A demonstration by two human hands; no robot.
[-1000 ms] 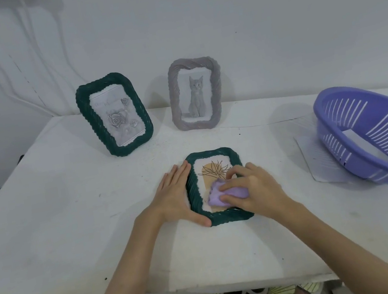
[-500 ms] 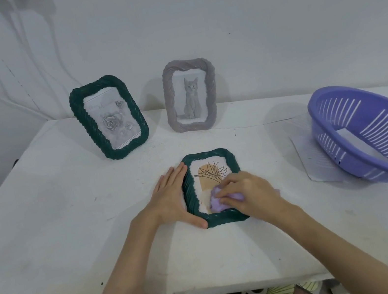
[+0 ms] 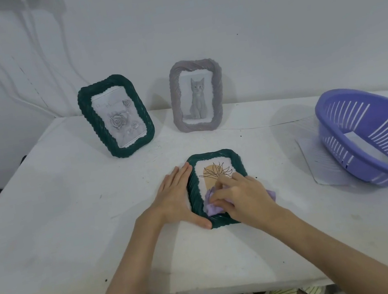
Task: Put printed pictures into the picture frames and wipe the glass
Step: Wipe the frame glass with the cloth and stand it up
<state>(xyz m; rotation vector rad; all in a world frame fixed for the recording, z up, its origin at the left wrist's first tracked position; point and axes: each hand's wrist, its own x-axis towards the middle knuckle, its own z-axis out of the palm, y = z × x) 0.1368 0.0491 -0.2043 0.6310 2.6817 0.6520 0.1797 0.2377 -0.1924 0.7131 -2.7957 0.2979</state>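
Note:
A dark green picture frame (image 3: 215,156) lies flat on the white table, holding a print of a line-drawn plant on a tan shape. My left hand (image 3: 177,197) lies flat against the frame's left edge, thumb along its lower left corner. My right hand (image 3: 244,196) presses a lilac cloth (image 3: 212,207) onto the lower part of the glass. Two more frames stand upright against the back wall: a green frame (image 3: 114,115) with a rose picture and a grey frame (image 3: 198,95) with a cat picture.
A purple slatted plastic basket (image 3: 378,140) sits tilted at the right, resting on a sheet of paper (image 3: 316,164). The white table (image 3: 73,233) ends at a front edge near me, with patterned floor tiles below. Cables hang on the wall at the left.
My right hand has slid the cloth down the glass from the middle toward the lower edge. The left hand stays on the frame's left side.

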